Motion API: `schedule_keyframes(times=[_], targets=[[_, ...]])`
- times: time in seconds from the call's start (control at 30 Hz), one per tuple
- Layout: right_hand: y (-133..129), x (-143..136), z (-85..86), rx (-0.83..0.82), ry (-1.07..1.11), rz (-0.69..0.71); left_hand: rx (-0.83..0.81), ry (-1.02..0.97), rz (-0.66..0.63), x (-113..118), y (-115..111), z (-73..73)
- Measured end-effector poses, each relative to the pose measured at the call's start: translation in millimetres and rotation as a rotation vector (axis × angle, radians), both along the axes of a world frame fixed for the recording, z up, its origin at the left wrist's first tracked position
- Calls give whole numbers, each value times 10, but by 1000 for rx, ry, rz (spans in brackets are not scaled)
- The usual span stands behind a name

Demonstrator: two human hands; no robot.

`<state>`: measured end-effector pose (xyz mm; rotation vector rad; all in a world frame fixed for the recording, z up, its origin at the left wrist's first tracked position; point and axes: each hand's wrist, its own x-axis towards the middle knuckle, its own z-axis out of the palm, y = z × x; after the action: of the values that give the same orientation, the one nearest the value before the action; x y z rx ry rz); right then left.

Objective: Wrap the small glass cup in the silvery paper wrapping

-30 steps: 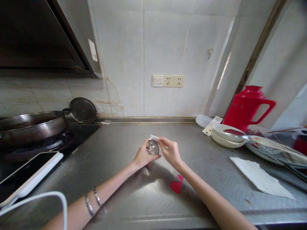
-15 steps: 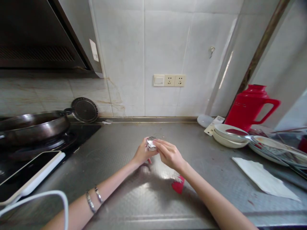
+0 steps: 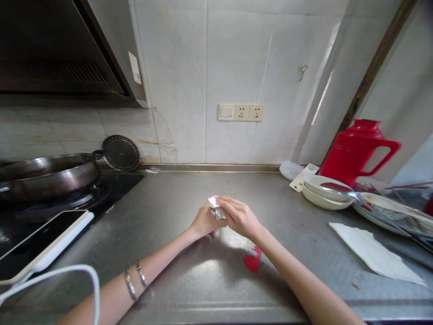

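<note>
Silvery, the small glassy object [image 3: 221, 214] is gripped by the left hand [image 3: 202, 221], red scrap [image 3: 252, 262] at its five o'clock; best steadied while the right hand [image 3: 242, 220], pinching a white wad [image 3: 213, 201], presses evenly.

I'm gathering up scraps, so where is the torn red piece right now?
In the head view, the torn red piece lies on the metal counter, right of centre, just left of the right forearm.
</note>
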<state>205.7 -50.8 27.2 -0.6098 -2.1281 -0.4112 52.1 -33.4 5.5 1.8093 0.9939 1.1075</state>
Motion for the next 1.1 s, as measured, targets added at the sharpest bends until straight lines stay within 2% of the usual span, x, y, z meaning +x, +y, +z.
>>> schedule_keyframes(times=[0.2,0.4,0.6,0.67,0.83,0.93,1.1], targets=[[-24,-68,-18,105,-100,44,-135,-53,-26,-88,87,-85],[-60,-116,-1,76,-83,69,-176,-93,-39,-102,93,-116],[-64,-145,-43,-4,-28,163,-257,-127,0,-64,101,-117],[-34,-122,-67,-23,77,142,-265,-156,8,-46,100,-83],[67,-20,-47,-42,347,-31,-263,-166,64,-6,47,38],[95,-6,-36,-66,340,-89,-279,-173,46,4,25,54],[89,-48,-92,-79,327,-47,-240,-177,47,-1,47,48]])
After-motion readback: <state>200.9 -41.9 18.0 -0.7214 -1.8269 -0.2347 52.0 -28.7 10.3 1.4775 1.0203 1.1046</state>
